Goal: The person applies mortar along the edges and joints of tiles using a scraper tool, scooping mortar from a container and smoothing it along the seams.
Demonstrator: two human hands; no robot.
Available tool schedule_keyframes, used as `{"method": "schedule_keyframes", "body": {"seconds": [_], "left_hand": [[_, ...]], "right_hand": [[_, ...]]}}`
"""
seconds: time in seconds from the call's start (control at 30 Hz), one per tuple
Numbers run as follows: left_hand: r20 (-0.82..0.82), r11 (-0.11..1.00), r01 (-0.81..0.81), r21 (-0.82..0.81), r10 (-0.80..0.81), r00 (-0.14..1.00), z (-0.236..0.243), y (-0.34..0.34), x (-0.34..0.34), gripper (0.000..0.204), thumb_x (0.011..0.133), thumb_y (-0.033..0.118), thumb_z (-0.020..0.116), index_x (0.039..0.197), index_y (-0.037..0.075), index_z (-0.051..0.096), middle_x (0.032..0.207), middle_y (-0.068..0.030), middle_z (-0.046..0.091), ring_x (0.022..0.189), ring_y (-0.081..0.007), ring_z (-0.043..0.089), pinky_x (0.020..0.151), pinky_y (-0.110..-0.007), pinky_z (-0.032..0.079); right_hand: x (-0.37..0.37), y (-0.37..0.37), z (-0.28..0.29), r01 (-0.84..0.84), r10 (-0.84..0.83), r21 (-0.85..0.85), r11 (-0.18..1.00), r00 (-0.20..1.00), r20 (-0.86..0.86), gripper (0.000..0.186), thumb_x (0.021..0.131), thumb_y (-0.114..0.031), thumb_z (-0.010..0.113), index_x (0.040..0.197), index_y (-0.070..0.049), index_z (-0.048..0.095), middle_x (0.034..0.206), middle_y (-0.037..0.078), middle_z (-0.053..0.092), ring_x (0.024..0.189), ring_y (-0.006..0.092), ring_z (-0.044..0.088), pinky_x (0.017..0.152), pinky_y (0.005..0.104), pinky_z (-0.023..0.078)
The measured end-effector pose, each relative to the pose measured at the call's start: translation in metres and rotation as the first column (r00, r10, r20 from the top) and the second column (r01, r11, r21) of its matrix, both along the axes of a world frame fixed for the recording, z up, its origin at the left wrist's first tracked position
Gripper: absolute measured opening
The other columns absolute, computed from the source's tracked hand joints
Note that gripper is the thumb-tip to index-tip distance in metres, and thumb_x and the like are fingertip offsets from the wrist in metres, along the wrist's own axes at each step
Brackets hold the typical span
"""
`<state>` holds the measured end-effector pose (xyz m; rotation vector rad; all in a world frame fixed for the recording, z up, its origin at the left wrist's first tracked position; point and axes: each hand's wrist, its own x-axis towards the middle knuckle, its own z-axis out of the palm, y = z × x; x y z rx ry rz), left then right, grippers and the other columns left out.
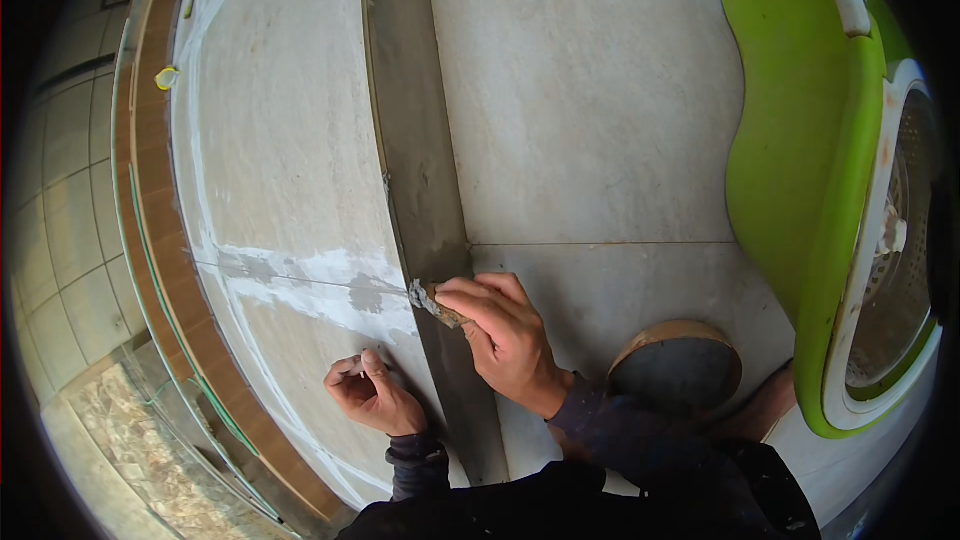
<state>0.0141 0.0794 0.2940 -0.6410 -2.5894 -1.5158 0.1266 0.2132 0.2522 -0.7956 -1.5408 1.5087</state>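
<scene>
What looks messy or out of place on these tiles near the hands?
White and grey smears of grout spread over the left tile, well beyond the joint. The right hand holds a small scraper at that spot; the left hand rests on the tile.

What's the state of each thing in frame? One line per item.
Right hand: gripping a small scraper, pressed at the tile edge.
Scraper: held, blade smeared with grey grout.
Left hand: loosely curled, resting on the tile, holding nothing visible.
Tile joint: smeared with whitish grout.
Green mop bucket: upright, strainer basket in place.
Round dish: on the floor, holding grey mix.
</scene>
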Motion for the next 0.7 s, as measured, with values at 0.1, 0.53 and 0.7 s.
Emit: {"method": "schedule_keyframes", "body": {"seconds": [0.1,0.53,0.7], "left_hand": [[-0.003,1.000,-0.010,-0.005,0.010,1.000,0.002,-0.001,-0.001,0.020,0.104,0.012,0.070,0.110,0.005,0.052,0.092,-0.0009,0.055,0.079,-0.0083,0.050,0.071,-0.024,0.043],[0.000,1.000,-0.005,0.005,0.005,1.000,-0.001,-0.002,-0.002,0.020,0.104,0.013,0.070,0.109,0.006,0.052,0.092,-0.0011,0.055,0.078,-0.0081,0.049,0.068,-0.024,0.041],[0.005,1.000,-0.002,-0.005,0.002,1.000,0.000,-0.008,-0.005,0.020,0.104,0.012,0.070,0.109,0.006,0.051,0.092,-0.0010,0.055,0.078,-0.0082,0.049,0.069,-0.024,0.041]], "right_hand": [[0.007,0.000,0.012,0.007,-0.008,-0.065,0.998,1.000,-0.016,0.044,0.081,0.014,0.067,0.122,-0.002,0.071,0.120,0.011,0.073,0.108,0.0345,0.064,0.094,0.0425,0.053],[-0.003,-0.016,0.004,0.052,-0.049,0.123,0.991,0.998,-0.029,0.041,0.074,0.012,0.075,0.113,0.001,0.076,0.108,0.009,0.070,0.099,0.0302,0.067,0.086,0.0396,0.057],[-0.005,0.021,0.016,0.146,-0.151,-0.137,0.980,0.988,-0.028,0.036,0.083,0.012,0.070,0.117,0.000,0.071,0.111,0.013,0.071,0.100,0.0322,0.068,0.087,0.0382,0.057]]}}
